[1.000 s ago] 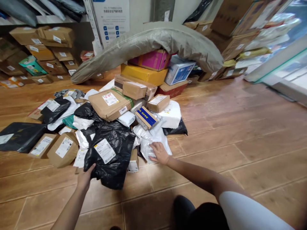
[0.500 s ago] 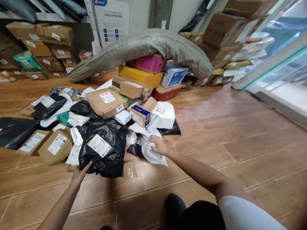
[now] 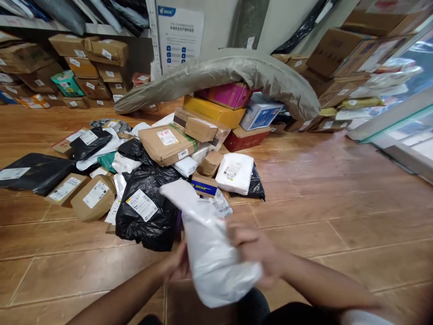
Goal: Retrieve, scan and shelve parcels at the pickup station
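Observation:
A white plastic mailing bag [image 3: 209, 253] hangs in front of me above the floor, blurred by motion. My right hand [image 3: 253, 248] grips it by its right side, fingers closed on the plastic. At its left edge is my left hand [image 3: 177, 264], thumb side up, with the fingers curled in behind the bag and partly hidden. Just left of the hands lies a large black plastic parcel [image 3: 147, 210] with a white label. Beyond the bag are a small blue-and-brown box [image 3: 204, 185] and a white wrapped parcel [image 3: 235, 174].
A heap of parcels, with a flat brown carton [image 3: 165, 144] on top, spreads over the wooden floor [image 3: 304, 198]. A long grey wrapped bundle [image 3: 216, 74] arches over a yellow box [image 3: 214, 110]. Stacked cartons [image 3: 101, 72] line the wall; a glass door [image 3: 406, 117] is at right.
My right hand has lifted the white mailing bag off the heap towards me. The left hand has left the black parcel and moved right to the bag. The view has shifted left.

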The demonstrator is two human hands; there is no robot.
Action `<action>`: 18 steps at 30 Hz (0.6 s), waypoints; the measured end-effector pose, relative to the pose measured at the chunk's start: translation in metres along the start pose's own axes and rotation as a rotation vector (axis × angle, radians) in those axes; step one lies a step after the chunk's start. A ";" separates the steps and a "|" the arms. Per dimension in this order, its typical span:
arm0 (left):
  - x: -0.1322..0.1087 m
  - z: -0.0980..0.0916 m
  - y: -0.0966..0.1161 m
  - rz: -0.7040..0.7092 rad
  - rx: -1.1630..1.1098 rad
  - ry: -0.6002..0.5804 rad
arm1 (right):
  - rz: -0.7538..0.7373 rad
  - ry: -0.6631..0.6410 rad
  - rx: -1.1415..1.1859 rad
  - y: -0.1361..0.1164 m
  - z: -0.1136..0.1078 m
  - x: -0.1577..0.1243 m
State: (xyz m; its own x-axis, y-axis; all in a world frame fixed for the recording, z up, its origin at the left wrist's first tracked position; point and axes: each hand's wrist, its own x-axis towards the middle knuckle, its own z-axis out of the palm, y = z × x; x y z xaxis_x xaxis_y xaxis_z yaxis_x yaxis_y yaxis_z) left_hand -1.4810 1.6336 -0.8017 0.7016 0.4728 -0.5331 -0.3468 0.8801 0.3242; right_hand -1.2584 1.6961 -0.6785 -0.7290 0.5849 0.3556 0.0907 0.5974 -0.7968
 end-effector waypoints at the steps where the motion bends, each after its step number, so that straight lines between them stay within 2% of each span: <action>1: -0.003 -0.005 0.003 0.056 -0.020 0.025 | -0.105 -0.123 -0.052 -0.001 0.022 0.004; 3: -0.012 -0.024 0.010 0.190 -0.038 0.158 | -0.337 -0.306 -0.319 0.009 0.070 0.006; 6: -0.024 -0.056 0.011 0.322 -0.058 0.386 | -0.552 -0.431 -0.503 0.039 0.135 0.000; 9: -0.031 -0.068 0.000 0.407 -0.088 0.569 | -0.651 -0.461 -0.519 0.063 0.168 -0.006; 11: -0.033 -0.064 -0.005 0.492 -0.059 0.640 | -0.670 -0.474 -0.499 0.070 0.170 -0.004; 13: -0.033 -0.055 -0.003 0.535 0.087 0.679 | -0.645 -0.462 -0.452 0.071 0.160 -0.002; 16: -0.030 -0.045 0.008 0.456 0.321 0.761 | -0.585 -0.397 -0.358 0.066 0.136 -0.003; 18: -0.029 -0.045 0.018 0.417 0.286 0.803 | -0.575 -0.309 -0.250 0.066 0.117 -0.010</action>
State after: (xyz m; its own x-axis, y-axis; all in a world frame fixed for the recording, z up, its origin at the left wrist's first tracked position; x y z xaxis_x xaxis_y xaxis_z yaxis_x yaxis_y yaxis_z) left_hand -1.5358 1.6377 -0.8157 -0.1194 0.7281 -0.6750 -0.2327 0.6404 0.7319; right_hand -1.3245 1.6655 -0.7921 -0.8644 -0.0231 0.5023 -0.2411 0.8957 -0.3737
